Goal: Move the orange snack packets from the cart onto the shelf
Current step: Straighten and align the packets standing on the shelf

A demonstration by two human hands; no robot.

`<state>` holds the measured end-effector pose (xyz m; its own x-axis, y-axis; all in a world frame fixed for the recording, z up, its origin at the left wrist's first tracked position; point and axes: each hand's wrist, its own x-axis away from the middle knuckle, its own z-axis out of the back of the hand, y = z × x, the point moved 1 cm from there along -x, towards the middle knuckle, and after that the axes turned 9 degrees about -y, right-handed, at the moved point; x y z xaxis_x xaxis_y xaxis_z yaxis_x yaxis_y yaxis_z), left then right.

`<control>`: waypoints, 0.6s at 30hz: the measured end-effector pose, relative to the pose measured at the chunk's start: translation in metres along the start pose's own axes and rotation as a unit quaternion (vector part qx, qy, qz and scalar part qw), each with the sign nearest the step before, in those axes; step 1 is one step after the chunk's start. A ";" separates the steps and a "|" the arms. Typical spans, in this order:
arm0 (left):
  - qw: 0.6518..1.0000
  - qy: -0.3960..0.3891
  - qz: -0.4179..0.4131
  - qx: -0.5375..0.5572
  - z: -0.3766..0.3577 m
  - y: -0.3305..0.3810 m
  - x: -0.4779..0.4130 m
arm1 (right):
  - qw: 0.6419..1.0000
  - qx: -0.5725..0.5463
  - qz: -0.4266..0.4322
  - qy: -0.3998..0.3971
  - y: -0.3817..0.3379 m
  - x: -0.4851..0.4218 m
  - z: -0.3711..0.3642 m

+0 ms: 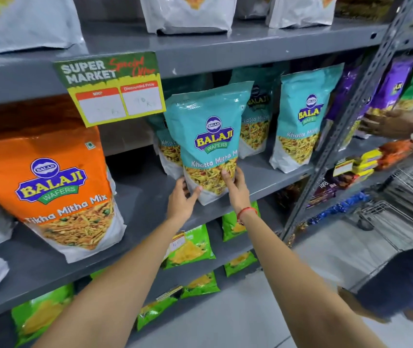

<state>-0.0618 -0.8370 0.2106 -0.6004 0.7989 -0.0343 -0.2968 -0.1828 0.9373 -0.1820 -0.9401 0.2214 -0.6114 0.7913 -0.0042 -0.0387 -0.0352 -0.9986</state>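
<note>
An orange Balaji snack packet stands upright on the grey shelf at the left. To its right, a teal Balaji packet stands near the shelf's front edge. My left hand grips its lower left corner and my right hand grips its lower right side. The wire cart is at the far right, only partly in view; I cannot tell what lies in it.
More teal packets stand behind and to the right. A yellow price sign hangs from the shelf above. Green packets fill the lower shelves. Another person's hand reaches into the neighbouring shelf bay beyond the slotted upright.
</note>
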 end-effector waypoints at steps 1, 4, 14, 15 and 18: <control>1.000 0.006 -0.010 -0.001 0.004 -0.003 0.006 | 1.000 0.004 0.007 -0.006 0.001 0.002 -0.003; 1.000 0.014 -0.021 -0.009 0.013 -0.004 0.014 | 1.000 0.007 0.018 -0.016 0.001 0.007 -0.008; 0.962 0.089 -0.221 -0.133 -0.049 0.028 0.053 | 0.994 -0.008 0.013 0.113 -0.001 0.002 0.084; 0.954 0.048 -0.247 -0.160 -0.059 0.032 0.052 | 0.991 -0.006 0.011 0.131 -0.001 -0.001 0.099; 0.946 -0.047 -0.266 -0.179 -0.094 0.047 0.028 | 0.988 0.019 -0.004 0.153 -0.002 -0.015 0.146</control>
<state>-0.1622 -0.8764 0.2209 -0.2313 0.8765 -0.4223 -0.7812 0.0914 0.6175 -0.2886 -1.0413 0.2312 -0.3437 0.9389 -0.0185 -0.0745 -0.0469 -0.9961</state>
